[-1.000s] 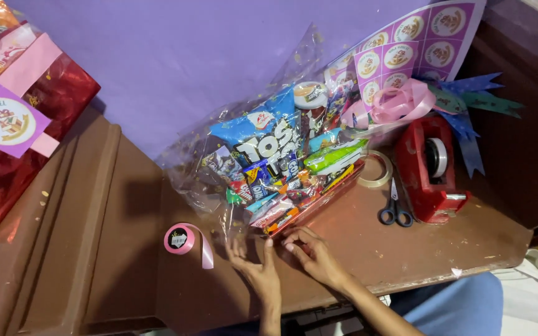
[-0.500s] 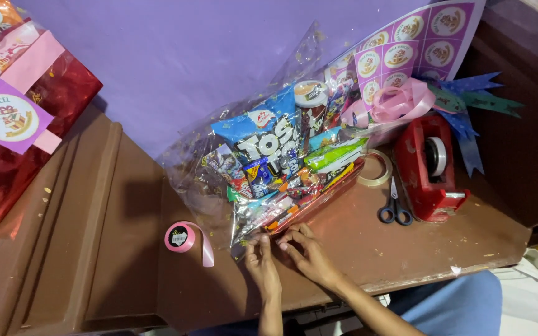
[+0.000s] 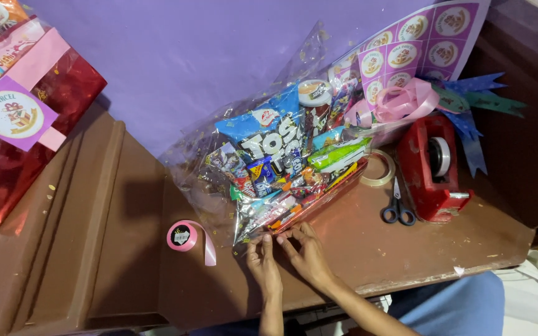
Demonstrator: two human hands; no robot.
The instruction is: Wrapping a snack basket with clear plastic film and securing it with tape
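Both my hands are at the near bottom edge of the snack hamper (image 3: pixel 281 168), which lies straight ahead, its long axis slanting up and right toward the pink bow (image 3: pixel 400 102). My left hand (image 3: pixel 263 261) and right hand (image 3: pixel 303 249) sit side by side, fingertips pinching the clear wrap (image 3: pixel 244 221) at the base; neither is nearer. The pink ribbon roll (image 3: pixel 183 236) lies just left of my left hand. Scissors (image 3: pixel 397 208), a tape ring (image 3: pixel 378 168) and the red dispenser (image 3: pixel 434 168) sit off right, on the brown surface (image 3: pixel 368 255), out of the way.
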